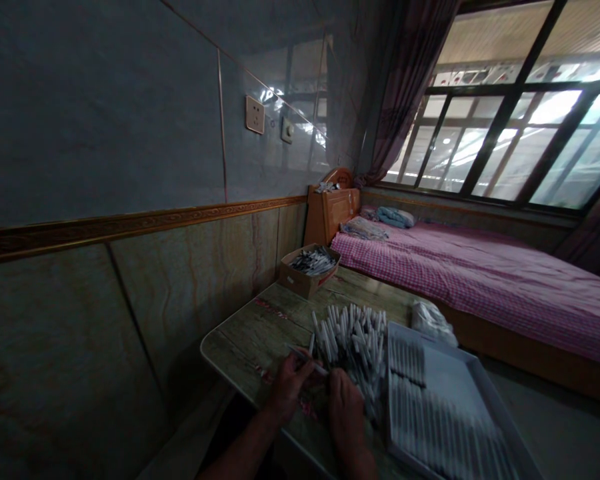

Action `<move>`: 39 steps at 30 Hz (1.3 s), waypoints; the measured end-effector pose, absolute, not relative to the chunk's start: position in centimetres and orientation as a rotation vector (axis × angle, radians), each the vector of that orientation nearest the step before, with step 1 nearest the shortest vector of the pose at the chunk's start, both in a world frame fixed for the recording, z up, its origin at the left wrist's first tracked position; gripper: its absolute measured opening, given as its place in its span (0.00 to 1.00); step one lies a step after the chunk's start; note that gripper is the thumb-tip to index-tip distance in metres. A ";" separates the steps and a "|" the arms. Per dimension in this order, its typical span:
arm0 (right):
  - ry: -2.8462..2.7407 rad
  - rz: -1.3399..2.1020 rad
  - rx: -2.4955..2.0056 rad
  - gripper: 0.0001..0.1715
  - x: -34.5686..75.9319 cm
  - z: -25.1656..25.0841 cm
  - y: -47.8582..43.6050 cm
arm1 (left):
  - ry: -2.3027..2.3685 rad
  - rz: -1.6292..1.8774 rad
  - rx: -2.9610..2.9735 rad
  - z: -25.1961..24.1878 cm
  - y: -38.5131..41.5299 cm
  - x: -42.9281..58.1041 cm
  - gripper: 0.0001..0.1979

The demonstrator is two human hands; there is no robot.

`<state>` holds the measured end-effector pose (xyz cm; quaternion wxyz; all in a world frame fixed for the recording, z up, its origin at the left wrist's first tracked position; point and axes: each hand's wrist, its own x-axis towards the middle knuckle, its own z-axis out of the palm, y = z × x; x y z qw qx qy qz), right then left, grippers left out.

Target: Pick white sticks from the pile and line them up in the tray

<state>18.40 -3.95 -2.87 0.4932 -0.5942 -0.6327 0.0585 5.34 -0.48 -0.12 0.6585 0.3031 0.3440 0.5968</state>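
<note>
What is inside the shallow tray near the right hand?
Rows of slim pen-like pieces lie in the tray, part of its bottom bare. The bottom beneath the rows is covered from view.

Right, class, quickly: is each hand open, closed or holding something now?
Left hand: closed, holding a slim pen-like stick.
Right hand: fingers curled at one end of the stick; whether it grips anything cannot be told.

It's dim in here; cool daylight enters through the wide dark-framed glass window (500, 150) at far right and glares off the glossy blue-grey tiled wall (150, 120). Shadow covers the bare hands (345, 403); slim pale pens (437, 417) at near right blur and stretch.
</note>
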 end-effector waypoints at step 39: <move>-1.708 -0.127 -1.447 0.23 18.4 -3.3 -3.6 | 0.775 1.351 0.748 -0.3 -0.4 5.4 0.24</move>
